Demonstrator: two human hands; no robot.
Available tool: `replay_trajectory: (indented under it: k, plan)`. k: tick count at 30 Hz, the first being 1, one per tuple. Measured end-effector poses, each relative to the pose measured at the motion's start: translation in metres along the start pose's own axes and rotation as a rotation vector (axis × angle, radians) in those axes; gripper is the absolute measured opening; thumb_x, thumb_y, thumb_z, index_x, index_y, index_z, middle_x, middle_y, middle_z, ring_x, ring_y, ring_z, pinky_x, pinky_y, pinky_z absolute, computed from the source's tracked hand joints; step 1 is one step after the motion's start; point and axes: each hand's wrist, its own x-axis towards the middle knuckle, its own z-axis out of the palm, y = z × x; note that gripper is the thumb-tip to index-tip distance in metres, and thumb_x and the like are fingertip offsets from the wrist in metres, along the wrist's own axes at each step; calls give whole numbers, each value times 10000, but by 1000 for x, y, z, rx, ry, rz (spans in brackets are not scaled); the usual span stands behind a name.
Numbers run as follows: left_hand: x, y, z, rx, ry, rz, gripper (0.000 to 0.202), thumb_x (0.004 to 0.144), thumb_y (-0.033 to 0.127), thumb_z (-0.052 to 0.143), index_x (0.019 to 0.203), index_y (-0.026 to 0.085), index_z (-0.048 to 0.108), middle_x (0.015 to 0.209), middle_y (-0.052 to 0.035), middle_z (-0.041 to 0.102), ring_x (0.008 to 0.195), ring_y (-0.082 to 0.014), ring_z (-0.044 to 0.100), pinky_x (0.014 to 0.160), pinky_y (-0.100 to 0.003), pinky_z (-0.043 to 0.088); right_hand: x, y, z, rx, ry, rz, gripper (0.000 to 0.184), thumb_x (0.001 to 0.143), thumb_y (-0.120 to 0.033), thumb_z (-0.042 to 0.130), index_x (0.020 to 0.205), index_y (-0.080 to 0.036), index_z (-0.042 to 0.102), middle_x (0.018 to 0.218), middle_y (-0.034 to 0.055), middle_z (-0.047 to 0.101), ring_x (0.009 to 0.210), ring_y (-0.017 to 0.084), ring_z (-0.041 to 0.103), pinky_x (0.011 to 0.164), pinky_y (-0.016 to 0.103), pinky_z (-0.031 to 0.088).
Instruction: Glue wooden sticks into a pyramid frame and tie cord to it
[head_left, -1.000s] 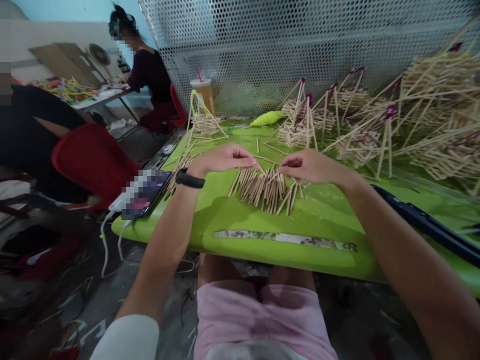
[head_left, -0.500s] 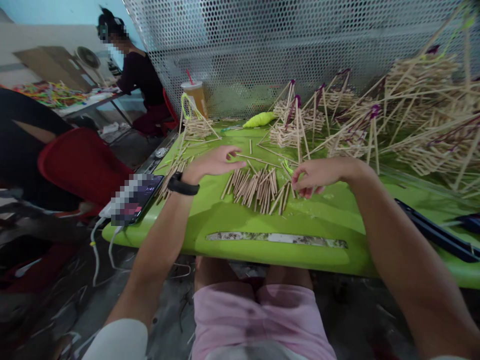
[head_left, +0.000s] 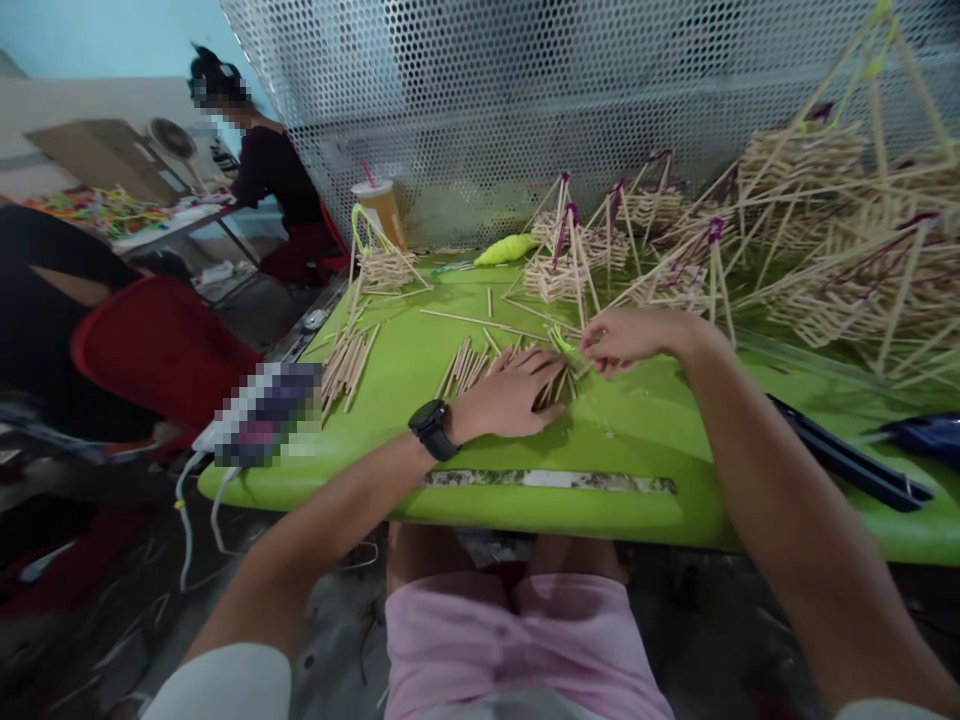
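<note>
A row of short wooden sticks lies on the green table. My left hand, with a black watch on the wrist, lies flat on the row's near right part, fingers stretched out. My right hand hovers at the row's right end, fingers curled in a pinch beside a small green strip; what the fingers hold I cannot make out.
Stick-built frames and bigger piles fill the back and right. A second loose bundle, a phone, a drink cup and dark tools also lie here. A person sits at the far left; mesh wall behind.
My left hand has come from the far side of the stick row down onto it, now lying flat. My right hand shifted slightly back at the row's right end.
</note>
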Motion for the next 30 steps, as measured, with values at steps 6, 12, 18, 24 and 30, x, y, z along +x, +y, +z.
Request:
replay_trajectory:
  k: [6,12,18,24,30]
  plan:
    - [-2,-12,0,0,-31,-103,667,1107,468,262,1700,175,349,1808,-134,282,1679,-336,235,1366,-549,193,-2,-3,3,19,-75,-11,472,683,-724,892,727,-271,764,828,122,803,872,361,798,725,493,666]
    - [-7,-17,-10,-27,-107,-263,745,1088,489,237,1715,88,271,1828,-188,181,1700,-347,169,1369,-533,211,-7,-18,7,-22,-103,23,531,778,-767,802,692,-246,748,878,121,825,896,310,807,782,449,675]
    - [-11,-41,-13,-8,-142,-365,782,1061,494,298,1722,77,262,1829,-213,121,1700,-391,135,1352,-600,224,-1,-13,11,-43,-140,-50,616,686,-865,789,668,-250,761,782,104,808,786,292,798,699,427,662]
    - [-25,-75,-22,26,-167,-407,736,1044,458,350,1672,75,390,1796,-240,242,1685,-395,200,1347,-574,249,-7,-11,5,-54,-133,31,502,768,-723,821,652,-240,749,827,108,812,846,289,802,736,416,654]
    - [-14,-54,-27,-20,52,-226,699,1109,553,323,1691,169,380,1786,-176,319,1649,-369,310,1330,-591,284,-6,-8,6,-40,-160,-23,501,713,-745,832,697,-249,762,772,102,788,795,295,791,673,424,643]
